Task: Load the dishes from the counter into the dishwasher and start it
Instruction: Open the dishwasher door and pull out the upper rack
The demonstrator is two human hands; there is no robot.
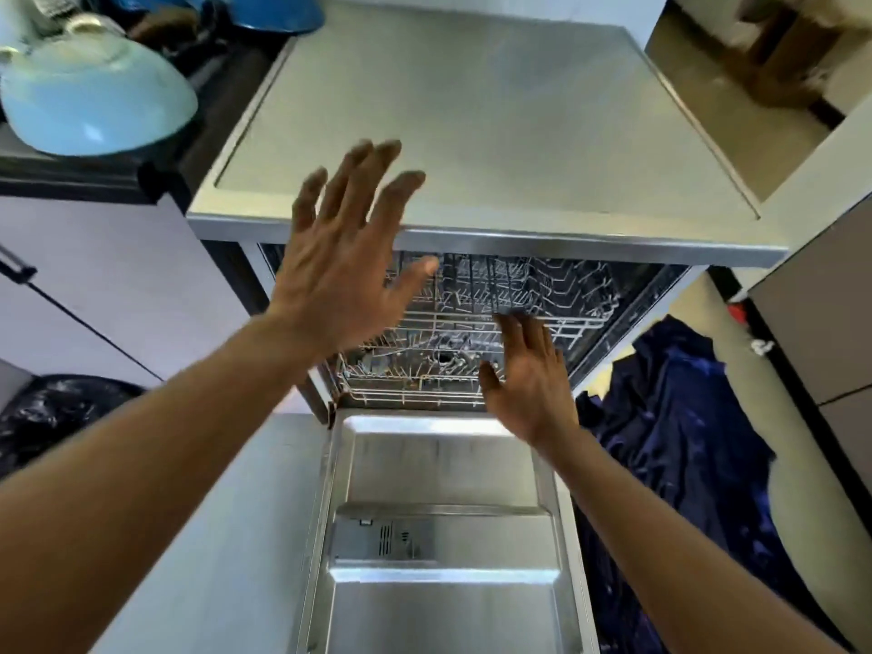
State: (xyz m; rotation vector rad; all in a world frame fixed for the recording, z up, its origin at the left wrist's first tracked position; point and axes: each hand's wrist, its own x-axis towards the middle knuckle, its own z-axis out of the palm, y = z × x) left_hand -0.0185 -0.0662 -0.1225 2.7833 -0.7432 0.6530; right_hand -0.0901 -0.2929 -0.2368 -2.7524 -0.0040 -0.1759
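Steel dishwasher door (pixel 443 464) folded down flat, bottom centre. Wire rack (pixel 424 332) shows in the opening above it. Left hand (pixel 339 285) centre frame, fingers straight and spread, holding nothing, in front of the worktop (pixel 472 134) edge. Right hand (pixel 528 384) lower right of it, flat and empty, fingertips at the rack's front rail; contact unclear. Dishes sit upper left, beside the worktop: pale blue pot (pixel 94 101), blue bowl (pixel 278 11). Dark blue cloth (pixel 674 417) on floor, right.

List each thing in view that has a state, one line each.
dishwasher door: open, lowered flat.
racks: pushed in, no dishes visible.
left hand: open, fingers spread, holding nothing.
right hand: open, holding nothing.
light blue dish: outside the dishwasher, not loaded.
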